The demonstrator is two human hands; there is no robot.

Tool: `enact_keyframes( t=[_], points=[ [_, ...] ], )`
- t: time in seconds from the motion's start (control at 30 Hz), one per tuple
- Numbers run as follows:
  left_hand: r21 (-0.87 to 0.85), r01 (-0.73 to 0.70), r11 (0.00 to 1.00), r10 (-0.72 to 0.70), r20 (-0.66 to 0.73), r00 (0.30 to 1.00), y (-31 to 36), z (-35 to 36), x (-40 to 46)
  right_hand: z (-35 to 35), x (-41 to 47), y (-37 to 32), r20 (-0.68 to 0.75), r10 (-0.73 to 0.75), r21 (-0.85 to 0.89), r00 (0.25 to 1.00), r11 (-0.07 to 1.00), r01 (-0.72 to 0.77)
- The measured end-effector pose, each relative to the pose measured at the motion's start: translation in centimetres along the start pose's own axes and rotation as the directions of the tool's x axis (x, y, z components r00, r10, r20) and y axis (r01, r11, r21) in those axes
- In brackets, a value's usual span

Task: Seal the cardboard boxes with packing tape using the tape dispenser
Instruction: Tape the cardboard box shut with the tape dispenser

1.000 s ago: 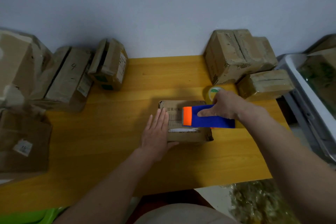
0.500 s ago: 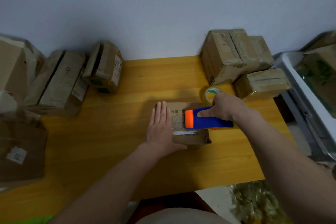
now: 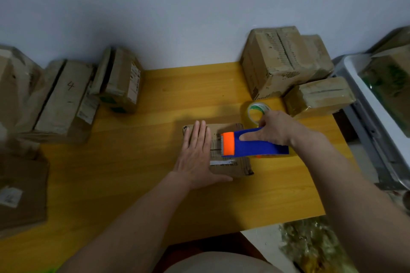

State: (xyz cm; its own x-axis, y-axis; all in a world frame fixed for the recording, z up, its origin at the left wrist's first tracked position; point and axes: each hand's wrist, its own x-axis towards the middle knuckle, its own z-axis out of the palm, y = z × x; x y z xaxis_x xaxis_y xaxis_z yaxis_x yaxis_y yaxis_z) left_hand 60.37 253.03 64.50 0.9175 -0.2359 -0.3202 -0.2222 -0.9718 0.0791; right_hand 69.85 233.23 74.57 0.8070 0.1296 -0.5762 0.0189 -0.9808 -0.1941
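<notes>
Now, hands: left hand (image 3: 196,153) flat on the box (image 3: 228,167), left end; right hand (image 3: 274,129) grips tape dispenser (image 3: 248,145).
Dispenser axis: left-right along the box top, orange head toward left hand.
Box: table (image 3: 137,162) centre, under both hands.

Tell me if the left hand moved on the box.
Yes. The left hand slid toward the wall; its fingertips now reach the far edge of the cardboard box, short of it earlier.

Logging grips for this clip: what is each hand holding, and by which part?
Right hand grips the tape dispenser by its blue body. Left hand holds nothing, pressing flat on the small box.
</notes>
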Motion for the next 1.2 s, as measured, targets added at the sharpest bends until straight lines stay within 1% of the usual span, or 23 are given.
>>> enact_keyframes(
  t=[0.27, 0.37, 0.5, 0.67, 0.77, 0.83, 0.9, 0.97, 1.03, 1.13, 1.2],
  points=[
    [0.006, 0.003, 1.000, -0.003, 0.000, 1.000, 0.1, 0.0, 0.1, -0.4, -0.1, 1.2, 0.101, -0.029, 0.131, 0.994, 0.991, 0.016],
    [0.010, 0.007, 1.000, -0.007, 0.001, 1.000, 0.0, 0.0, 0.0, -1.0, -0.4, 2.4, 0.118, -0.010, 0.102, 0.993, 0.995, -0.002],
    [0.021, 0.002, 1.000, -0.003, 0.008, 1.000, 0.0, 0.1, 0.0, -2.6, -1.1, 4.9, 0.074, 0.044, 0.053, 0.996, 0.997, -0.048],
    [0.020, -0.022, 1.000, 0.022, 0.006, 1.000, -0.2, 0.0, -0.1, -1.8, -0.1, 5.4, 0.006, -0.017, 0.059, 1.000, 0.998, 0.016],
    [0.018, -0.034, 0.999, 0.033, 0.032, 0.999, -0.3, -0.2, -0.1, -1.7, 0.2, 5.9, 0.020, -0.003, 0.090, 1.000, 0.996, 0.001],
    [-0.017, -0.003, 1.000, 0.004, 0.037, 0.999, 0.2, -0.6, 0.1, -1.4, 0.2, 6.3, 0.035, 0.005, 0.122, 0.999, 0.992, -0.009],
    [-0.054, 0.044, 0.998, -0.043, 0.011, 0.999, 1.5, -1.1, 0.5, -1.1, 0.4, 6.6, 0.046, -0.002, 0.142, 0.999, 0.990, -0.005],
    [-0.047, 0.046, 0.998, -0.048, -0.025, 0.999, 2.8, -1.4, 1.2, -1.0, 0.5, 6.9, 0.057, 0.000, 0.160, 0.998, 0.987, -0.009],
    [-0.023, 0.049, 0.999, -0.050, -0.025, 0.998, 3.2, -1.1, 1.9, -0.8, 0.7, 7.2, 0.063, 0.008, 0.182, 0.998, 0.983, -0.019],
    [-0.029, 0.122, 0.992, -0.123, -0.034, 0.992, 2.6, -0.4, 1.9, -0.5, 1.1, 7.5, 0.086, 0.000, 0.221, 0.996, 0.975, -0.019],
    [-0.047, 0.146, 0.988, -0.147, -0.038, 0.988, 2.3, -0.3, 1.8, -0.4, 1.2, 7.7, 0.105, -0.009, 0.272, 0.994, 0.962, -0.020]
  ],
)
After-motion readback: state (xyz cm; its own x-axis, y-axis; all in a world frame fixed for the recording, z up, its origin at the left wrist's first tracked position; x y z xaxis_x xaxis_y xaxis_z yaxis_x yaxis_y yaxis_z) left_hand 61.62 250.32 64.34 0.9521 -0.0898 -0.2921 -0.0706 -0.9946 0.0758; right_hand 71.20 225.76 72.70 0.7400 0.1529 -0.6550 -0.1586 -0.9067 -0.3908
